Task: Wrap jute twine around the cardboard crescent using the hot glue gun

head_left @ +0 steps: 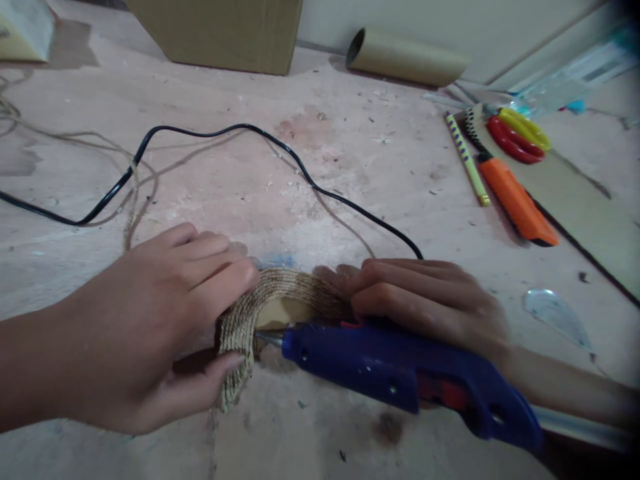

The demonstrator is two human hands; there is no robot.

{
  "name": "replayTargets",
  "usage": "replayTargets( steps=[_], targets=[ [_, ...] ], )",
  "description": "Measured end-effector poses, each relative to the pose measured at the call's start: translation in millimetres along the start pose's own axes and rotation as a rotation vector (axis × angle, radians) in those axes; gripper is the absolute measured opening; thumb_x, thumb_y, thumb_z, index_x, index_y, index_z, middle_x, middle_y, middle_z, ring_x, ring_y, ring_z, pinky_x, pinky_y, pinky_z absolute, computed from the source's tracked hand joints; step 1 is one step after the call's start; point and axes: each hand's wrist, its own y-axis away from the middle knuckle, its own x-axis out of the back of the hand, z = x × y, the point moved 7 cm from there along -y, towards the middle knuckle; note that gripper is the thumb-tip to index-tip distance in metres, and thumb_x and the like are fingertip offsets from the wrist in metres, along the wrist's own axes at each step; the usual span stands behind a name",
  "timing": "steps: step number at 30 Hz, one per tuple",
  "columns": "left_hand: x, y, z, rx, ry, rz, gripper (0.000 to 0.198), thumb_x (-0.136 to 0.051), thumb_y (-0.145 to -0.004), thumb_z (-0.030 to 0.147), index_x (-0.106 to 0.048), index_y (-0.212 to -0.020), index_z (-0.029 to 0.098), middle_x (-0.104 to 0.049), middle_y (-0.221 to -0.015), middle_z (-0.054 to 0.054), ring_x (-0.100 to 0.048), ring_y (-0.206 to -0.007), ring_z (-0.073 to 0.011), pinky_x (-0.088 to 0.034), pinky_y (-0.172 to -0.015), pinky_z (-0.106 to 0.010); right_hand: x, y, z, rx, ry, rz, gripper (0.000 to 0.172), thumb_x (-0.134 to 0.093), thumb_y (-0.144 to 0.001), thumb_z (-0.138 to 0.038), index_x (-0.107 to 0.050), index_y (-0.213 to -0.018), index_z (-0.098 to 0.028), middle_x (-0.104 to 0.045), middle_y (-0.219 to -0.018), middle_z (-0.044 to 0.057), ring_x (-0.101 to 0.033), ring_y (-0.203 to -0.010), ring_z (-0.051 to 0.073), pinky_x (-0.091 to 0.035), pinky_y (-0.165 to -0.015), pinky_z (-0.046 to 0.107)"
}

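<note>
My left hand (165,320) grips the left side of a curved arch piece (236,337) covered in rows of twine, with the thumb on its near end and the fingers over its outer edge. My right hand (430,297) is wrapped around the handle of a blue hot glue gun (350,357), which lies on its side. The metal nozzle points left and meets the inner edge of the arch, near my left thumb. A clear glue stick (585,427) sticks out of the gun's back end. The handle is mostly hidden by my fingers.
A black cord (240,127) runs across the table from the left to my right hand. Loose twine (100,137) trails at left. Behind are a cardboard box (225,33) and cardboard tube (407,59). An orange cutter (517,200), patterned pen (467,160) and red-yellow handles (517,137) lie right.
</note>
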Motion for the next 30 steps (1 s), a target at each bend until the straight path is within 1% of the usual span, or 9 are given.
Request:
replayTargets(
  steps=[3,6,9,15,18,22,25,28,30],
  targets=[
    [0.1,0.3,0.5,-0.009,-0.004,0.008,0.018,-0.062,-0.101,0.032,-0.061,-0.117,0.023,-0.072,-0.105,-0.005,-0.064,-0.09,-0.0304,-0.042,-0.085,-0.047,3.5,0.2,0.2,0.023,-0.036,0.108,0.028,-0.045,-0.13,-0.039,-0.058,-0.11,-0.025,-0.072,-0.092,0.002,-0.071,-0.081,0.015,-0.056,-0.073,0.03],
    [0.1,0.8,0.6,-0.019,-0.001,0.028,0.017,-0.057,-0.104,0.031,-0.059,-0.119,0.023,-0.073,-0.105,-0.006,-0.065,-0.091,-0.0305,-0.042,-0.085,-0.048,0.9,0.1,2.0,-0.015,-0.031,0.054,0.032,-0.038,-0.131,-0.042,-0.059,-0.112,-0.025,-0.072,-0.093,0.002,-0.073,-0.084,0.016,-0.058,-0.077,0.03],
    [-0.6,1.4,0.1,-0.026,0.004,0.047,0.022,-0.058,-0.102,0.031,-0.059,-0.122,0.023,-0.075,-0.105,-0.006,-0.065,-0.09,-0.0309,-0.043,-0.084,-0.049,2.0,0.2,2.9,-0.039,-0.035,0.034,0.03,-0.044,-0.13,-0.043,-0.059,-0.112,-0.026,-0.072,-0.093,0.001,-0.071,-0.08,0.014,-0.057,-0.075,0.028],
    [-1.9,1.0,-1.1,-0.035,0.018,0.052,0.023,-0.058,-0.102,0.032,-0.055,-0.125,0.025,-0.075,-0.109,-0.007,-0.068,-0.095,-0.033,-0.043,-0.085,-0.05,2.1,-0.2,3.3,0.003,-0.038,0.146,0.029,-0.047,-0.129,-0.04,-0.059,-0.107,-0.025,-0.068,-0.085,0.0,-0.067,-0.072,0.014,-0.053,-0.065,0.03],
    [-1.7,0.4,-1.6,-0.034,0.025,0.049,0.023,-0.059,-0.102,0.03,-0.056,-0.124,0.024,-0.074,-0.108,-0.006,-0.067,-0.094,-0.0325,-0.042,-0.085,-0.05,1.1,-1.1,4.6,-0.017,-0.037,0.131,0.027,-0.046,-0.129,-0.036,-0.06,-0.108,-0.025,-0.067,-0.085,0.001,-0.067,-0.072,0.015,-0.054,-0.066,0.031],
    [-1.7,1.2,-1.6,-0.032,0.027,0.057,0.024,-0.06,-0.101,0.03,-0.056,-0.124,0.024,-0.074,-0.108,-0.006,-0.067,-0.094,-0.0324,-0.042,-0.086,-0.049,2.6,-1.3,3.9,-0.012,-0.056,0.1,0.034,-0.045,-0.129,-0.049,-0.059,-0.109,-0.025,-0.067,-0.088,0.002,-0.067,-0.075,0.016,-0.055,-0.067,0.031],
    [-1.8,2.2,-1.4,-0.026,0.022,0.057,0.025,-0.06,-0.101,0.03,-0.056,-0.126,0.025,-0.074,-0.108,-0.006,-0.068,-0.094,-0.0321,-0.042,-0.086,-0.049,3.2,0.4,3.8,-0.017,-0.033,0.104,0.04,-0.041,-0.129,-0.055,-0.06,-0.11,-0.025,-0.066,-0.088,0.003,-0.066,-0.075,0.016,-0.056,-0.067,0.03],
    [-0.5,2.3,-0.5,-0.017,0.008,0.056,0.023,-0.06,-0.101,0.031,-0.057,-0.123,0.025,-0.073,-0.106,-0.005,-0.067,-0.092,-0.0311,-0.042,-0.085,-0.048,3.3,2.0,3.8,-0.04,-0.004,0.105,0.037,-0.039,-0.129,-0.05,-0.061,-0.111,-0.025,-0.069,-0.09,0.004,-0.069,-0.077,0.017,-0.059,-0.07,0.032],
    [0.1,1.8,0.1,-0.007,-0.012,0.042,0.02,-0.061,-0.1,0.032,-0.059,-0.119,0.025,-0.074,-0.108,-0.006,-0.069,-0.096,-0.0314,-0.044,-0.087,-0.048,4.1,1.8,4.1,-0.058,0.001,0.099,0.028,-0.045,-0.128,-0.041,-0.06,-0.111,-0.026,-0.068,-0.089,0.003,-0.07,-0.078,0.017,-0.06,-0.072,0.032]
  ],
)
